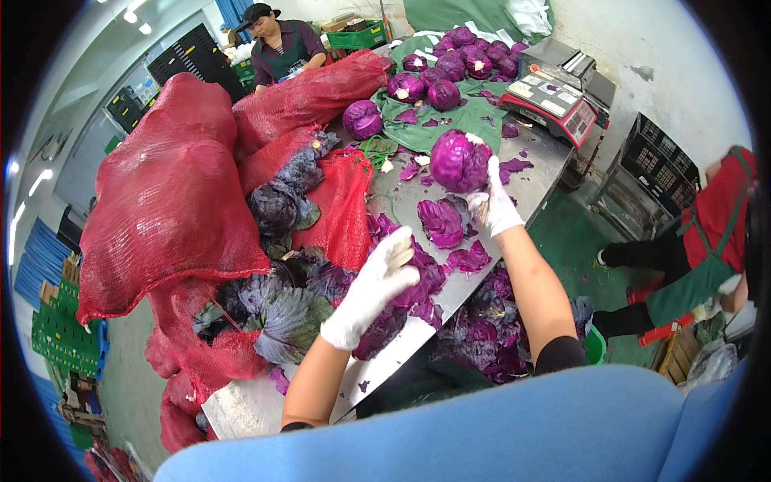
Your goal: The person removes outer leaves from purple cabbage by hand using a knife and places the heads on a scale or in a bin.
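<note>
My right hand (497, 202), in a white glove, holds a trimmed red cabbage (459, 161) up over the metal table (394, 187); its pale cut stem faces away from me. Gloved too, my left hand (382, 280) hovers empty with its fingers apart, above a heap of purple cabbage leaves (424, 280). Between the hands, a loose piece of peeled cabbage leaf (441, 223) rests on the metal. Untrimmed dark cabbages (274, 208) with outer leaves spill from an opened red mesh sack (340, 208) on the left.
Full red mesh sacks (174, 181) pile up at the left. Several trimmed cabbages (443, 66) sit on a green cloth (415, 129) at the back, beside a red weighing scale (551, 99). Discarded leaves (488, 325) fill the space below the table edge. One co-worker (283, 48) stands behind the sacks, another (711, 241) at right.
</note>
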`<action>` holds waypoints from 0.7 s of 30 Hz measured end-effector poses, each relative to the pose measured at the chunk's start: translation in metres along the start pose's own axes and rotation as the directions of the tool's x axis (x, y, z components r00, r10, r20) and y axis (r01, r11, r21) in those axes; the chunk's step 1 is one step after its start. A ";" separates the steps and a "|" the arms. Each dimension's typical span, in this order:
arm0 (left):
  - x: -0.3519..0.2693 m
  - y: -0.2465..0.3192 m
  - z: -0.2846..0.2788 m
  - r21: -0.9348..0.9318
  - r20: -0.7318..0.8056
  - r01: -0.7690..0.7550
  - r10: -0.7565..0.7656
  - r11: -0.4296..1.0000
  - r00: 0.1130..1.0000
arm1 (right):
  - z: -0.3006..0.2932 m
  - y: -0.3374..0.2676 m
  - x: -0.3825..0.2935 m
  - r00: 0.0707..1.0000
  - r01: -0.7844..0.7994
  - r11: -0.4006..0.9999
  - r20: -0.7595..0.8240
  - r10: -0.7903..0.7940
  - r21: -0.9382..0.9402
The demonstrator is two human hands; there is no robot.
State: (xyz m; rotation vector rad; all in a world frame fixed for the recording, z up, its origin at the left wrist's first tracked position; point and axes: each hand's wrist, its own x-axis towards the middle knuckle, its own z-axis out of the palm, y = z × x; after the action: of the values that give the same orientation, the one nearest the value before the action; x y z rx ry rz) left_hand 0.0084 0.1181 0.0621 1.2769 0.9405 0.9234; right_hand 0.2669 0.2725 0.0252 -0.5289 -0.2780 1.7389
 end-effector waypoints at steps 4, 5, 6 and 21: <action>-0.037 -0.038 -0.025 0.689 -0.052 -0.180 0.296 0.702 0.954 | -0.064 -0.038 0.081 0.974 0.083 0.994 -0.204 -0.096 -0.070; -0.049 -0.030 -0.027 0.812 -0.101 -0.073 0.263 0.579 0.960 | -0.076 -0.043 0.093 0.970 0.048 0.990 -0.232 -0.079 -0.135; -0.058 -0.039 -0.035 0.816 -0.142 -0.016 0.228 0.578 0.963 | -0.084 -0.048 0.104 0.966 0.008 0.980 -0.252 -0.059 -0.199; -0.039 -0.096 -0.004 0.987 -0.119 0.108 0.090 0.118 0.989 | -0.037 0.127 -0.008 0.763 0.606 -0.494 0.632 0.138 -0.623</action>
State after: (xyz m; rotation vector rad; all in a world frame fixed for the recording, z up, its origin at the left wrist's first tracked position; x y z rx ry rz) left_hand -0.0052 0.0758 -0.0316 2.3719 1.8705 0.1959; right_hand 0.1780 0.2314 -0.0638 -1.0922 -2.3664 0.3608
